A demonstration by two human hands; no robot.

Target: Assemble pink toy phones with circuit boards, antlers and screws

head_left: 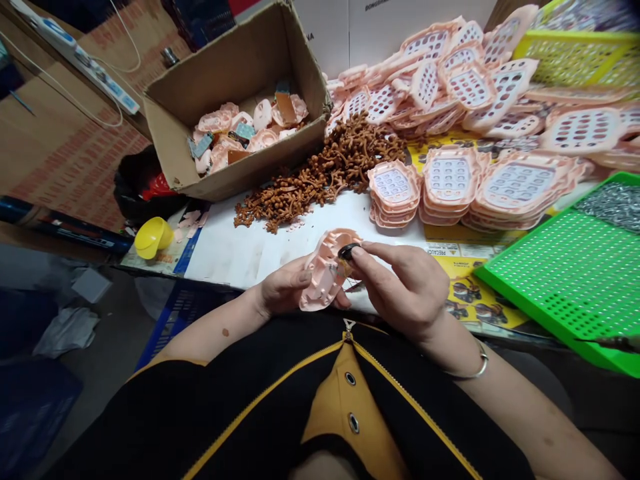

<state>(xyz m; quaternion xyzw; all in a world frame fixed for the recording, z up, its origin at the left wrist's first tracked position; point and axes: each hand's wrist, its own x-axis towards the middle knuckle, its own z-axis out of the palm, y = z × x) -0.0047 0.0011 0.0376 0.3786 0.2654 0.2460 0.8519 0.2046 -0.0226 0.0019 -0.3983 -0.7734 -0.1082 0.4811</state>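
Observation:
My left hand (287, 285) is closed around a pink plastic shell (323, 283), its hollow inside facing up. Between the thumb and fingers of my right hand (413, 283) is a small round black part, which looks like a little speaker (349, 251). It sits at the shell's upper end, with thin wires running below it. Whether it touches the shell I cannot tell. Beyond my hands lies a heap of small brown plastic pieces (320, 163). Stacks of pink keypad faceplates (447, 177) stand to the right of that heap.
A cardboard box (200, 190) at the back left holds pink shells and circuit boards. More pink faceplates (470, 87) are piled at the back right. A green perforated tray (565, 267) with metal screws lies right, below a yellow basket (575, 53). A yellow cup (153, 238) stands left.

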